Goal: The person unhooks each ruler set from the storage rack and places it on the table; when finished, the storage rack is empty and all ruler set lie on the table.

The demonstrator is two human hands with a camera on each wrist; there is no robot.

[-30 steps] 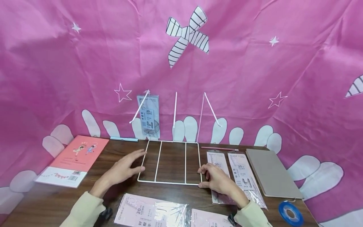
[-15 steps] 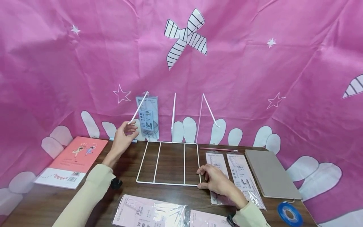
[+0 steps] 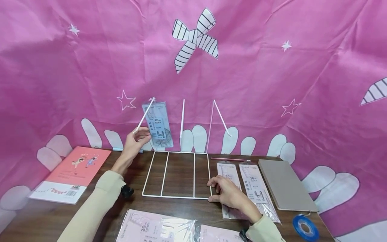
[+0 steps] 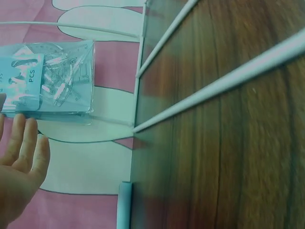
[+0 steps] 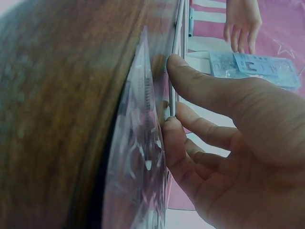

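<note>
A white wire display rack (image 3: 178, 197) stands on the table, with its base flat and three slanted prongs at the back. From its left prong hangs a blue packaged ruler set (image 3: 158, 129), tilted slightly. My left hand (image 3: 134, 143) is raised by that prong, its fingers at the left edge of the blue pack; whether they grasp it is hard to tell. In the left wrist view the fingers look fairly straight beside the pack (image 4: 71, 81). My right hand (image 3: 228, 193) pinches the right side of the rack's base between thumb and fingers.
Two pink ruler packs (image 3: 252, 185) lie right of the rack, and others (image 3: 157, 227) at the front. A grey notebook (image 3: 287, 185), blue tape roll (image 3: 306, 228) and red pencil (image 3: 230, 159) lie right; a red-and-white booklet (image 3: 72, 174) and light-blue pen (image 3: 127, 150) left.
My left hand has risen from beside the rack's base to the left prong and the blue pack. The pack has swung to a slight tilt. My right hand keeps its place on the base.
</note>
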